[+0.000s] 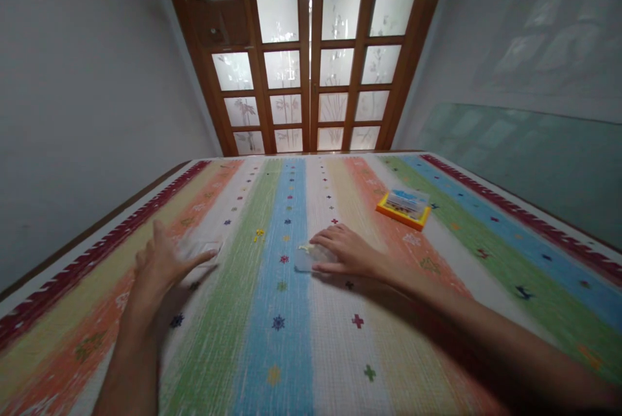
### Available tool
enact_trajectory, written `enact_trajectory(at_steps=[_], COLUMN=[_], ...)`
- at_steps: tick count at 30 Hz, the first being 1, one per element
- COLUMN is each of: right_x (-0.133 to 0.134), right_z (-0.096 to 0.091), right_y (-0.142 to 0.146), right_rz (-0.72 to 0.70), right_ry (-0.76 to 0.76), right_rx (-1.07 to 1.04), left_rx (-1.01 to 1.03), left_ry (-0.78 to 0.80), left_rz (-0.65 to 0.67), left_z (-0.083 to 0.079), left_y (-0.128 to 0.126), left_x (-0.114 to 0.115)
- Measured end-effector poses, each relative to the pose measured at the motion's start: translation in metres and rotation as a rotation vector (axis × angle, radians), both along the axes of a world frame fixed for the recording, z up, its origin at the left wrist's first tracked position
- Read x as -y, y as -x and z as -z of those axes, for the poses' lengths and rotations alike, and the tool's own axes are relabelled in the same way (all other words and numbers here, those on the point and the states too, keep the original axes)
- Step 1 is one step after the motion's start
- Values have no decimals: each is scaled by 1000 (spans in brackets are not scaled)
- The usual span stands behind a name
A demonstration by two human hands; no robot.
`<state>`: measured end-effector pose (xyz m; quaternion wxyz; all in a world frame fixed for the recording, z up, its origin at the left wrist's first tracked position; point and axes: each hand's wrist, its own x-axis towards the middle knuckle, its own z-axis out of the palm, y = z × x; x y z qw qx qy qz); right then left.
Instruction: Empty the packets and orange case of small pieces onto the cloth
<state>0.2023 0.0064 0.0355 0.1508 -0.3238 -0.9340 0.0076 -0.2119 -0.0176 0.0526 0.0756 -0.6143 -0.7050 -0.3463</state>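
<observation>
My left hand (162,264) is at the left of the cloth, its thumb stretched out and its fingers spread. A clear flat plastic piece (198,247), blurred and hard to see, lies by the thumb; whether they touch I cannot tell. My right hand (347,251) is curled over a small clear plastic box (304,260) on the blue and white stripes. Something pale yellowish shows inside the box near my fingertips, and the hand hides its right part. Between the hands, several tiny yellow pieces (259,234) lie loose on the green stripe.
A striped tablecloth (272,345) covers the table. Beyond my right hand sits a yellow-orange tray (401,215) with a clear case (407,201) bearing a blue label in it. Walls flank both sides, and a wooden door (311,89) with frosted panes stands behind the far edge.
</observation>
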Motion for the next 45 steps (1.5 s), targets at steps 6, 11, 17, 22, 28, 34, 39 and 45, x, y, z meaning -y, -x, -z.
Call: enact_trajectory(at_steps=[6, 11, 17, 22, 28, 34, 39, 45], right_x=[14, 31, 36, 24, -10, -48, -77, -106], right_z=[-6, 5, 19, -6, -34, -38, -48, -53], right_y=[17, 33, 46, 44, 27, 33, 70, 126], right_rz=[-41, -8, 12, -63, 33, -38, -150, -139], right_ry=[-116, -357, -538, -383, -16, 360, 422, 194], right_rx=[279, 445, 543, 595, 306, -407, -569, -494], left_rx=[-47, -47, 97, 228, 389, 501, 458, 321], left_ry=[-122, 165, 197, 255, 292, 202, 117, -52], left_rz=[477, 879, 913, 916, 954, 925, 808, 614], left_z=[-3, 40, 55, 50, 47, 34, 22, 23], left_y=[-77, -143, -163, -160, -156, -135, -108, -79], left_x=[8, 10, 1, -5, -3, -14, -26, -36])
